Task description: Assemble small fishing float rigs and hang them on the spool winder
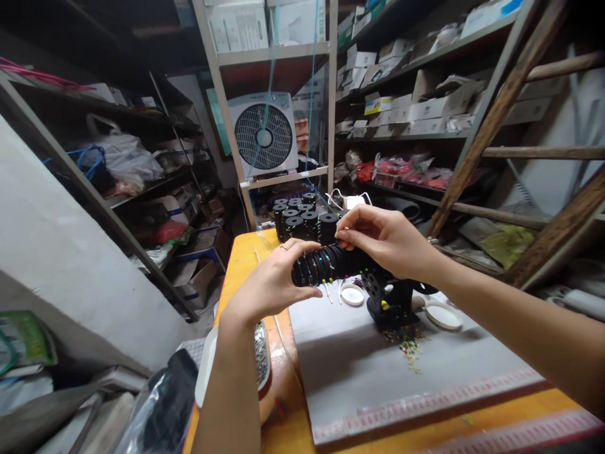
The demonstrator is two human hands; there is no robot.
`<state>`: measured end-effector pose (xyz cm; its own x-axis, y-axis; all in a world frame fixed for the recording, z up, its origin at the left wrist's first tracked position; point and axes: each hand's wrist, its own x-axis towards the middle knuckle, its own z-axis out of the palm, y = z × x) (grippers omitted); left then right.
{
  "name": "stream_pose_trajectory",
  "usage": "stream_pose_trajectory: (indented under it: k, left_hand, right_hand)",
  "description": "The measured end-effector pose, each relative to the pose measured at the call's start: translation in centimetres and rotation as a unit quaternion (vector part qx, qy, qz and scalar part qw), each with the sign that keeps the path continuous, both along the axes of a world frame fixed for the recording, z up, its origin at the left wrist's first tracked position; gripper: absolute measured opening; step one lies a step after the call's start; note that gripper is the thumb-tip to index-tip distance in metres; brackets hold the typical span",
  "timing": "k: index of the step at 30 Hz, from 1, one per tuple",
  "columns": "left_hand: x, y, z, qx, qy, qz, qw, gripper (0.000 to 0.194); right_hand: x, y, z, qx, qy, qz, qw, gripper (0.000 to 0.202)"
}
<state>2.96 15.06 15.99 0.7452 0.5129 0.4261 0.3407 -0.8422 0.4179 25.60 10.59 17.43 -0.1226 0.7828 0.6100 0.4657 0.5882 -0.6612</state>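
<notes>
Head: your left hand (265,285) half-open around black beaded roll (325,265).
Right hand (394,243) pinched, contents unclear; roll likely firm, cup end.

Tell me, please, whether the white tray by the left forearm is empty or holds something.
Not empty: small pieces show inside the tray, right of the left forearm.

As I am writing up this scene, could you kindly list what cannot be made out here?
Head view:
- Anything pinched by the right hand: too small.
- Part of the black roll: behind the right hand.
- Part of the tray: behind the left forearm.
- Right elbow: cut off by the edge.
</notes>
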Motion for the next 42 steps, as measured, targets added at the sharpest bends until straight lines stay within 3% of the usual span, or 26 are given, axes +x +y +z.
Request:
stream_pose_trajectory:
  k: [10,14,16,20,22,26,29,31,38,40,42]
  left_hand:
    - [0.0,0.0,-0.2,0.006,-0.001,0.014,1.0,0.066]
    - [0.0,0.0,-0.3,0.015,-0.012,0.014,1.0,0.069]
    - [0.1,-0.1,-0.3,0.022,-0.015,0.011,1.0,0.067]
    - [0.2,0.1,-0.4,0.028,-0.031,-0.002,0.999,0.06]
    - [0.1,0.2,-0.4,0.026,-0.04,-0.006,0.999,0.059]
    - [-0.1,0.5,-0.3,0.012,-0.049,-0.011,0.999,0.059]
    - [-0.1,0.5,-0.1,-0.001,-0.046,-0.006,0.999,0.056]
    - [0.0,0.4,0.0,-0.01,-0.037,-0.005,0.999,0.052]
    - [0.6,0.2,0.2,0.038,-0.034,0.008,0.999,0.023]
    - [0.6,0.1,0.2,0.032,-0.027,0.013,0.999,0.027]
    - [0.7,0.0,0.2,0.032,-0.015,0.02,0.999,0.045]
  right_hand:
    - [-1.3,-0.9,0.7,0.014,-0.113,0.025,0.993,0.009]
    - [-2.0,-1.3,0.5,0.068,-0.197,0.035,0.977,0.005]
    - [-2.3,-1.7,-0.3,0.131,-0.258,0.034,0.957,0.007]
    - [-1.9,-2.9,-2.8,0.276,-0.381,0.057,0.881,0.019]
    - [-1.1,-3.3,-4.1,0.314,-0.405,0.066,0.856,0.024]
    - [0.7,-3.6,-5.2,0.353,-0.351,0.022,0.867,0.033]
    - [1.1,-3.3,-4.9,0.305,-0.312,-0.087,0.895,0.041]
    - [1.1,-2.7,-4.7,0.244,-0.328,-0.126,0.904,0.043]
    - [0.7,0.0,-4.0,0.135,-0.325,-0.133,0.926,0.038]
    - [0.7,0.6,-3.5,0.114,-0.327,-0.125,0.93,0.038]
    - [0.9,1.2,-3.0,0.089,-0.328,-0.116,0.933,0.038]
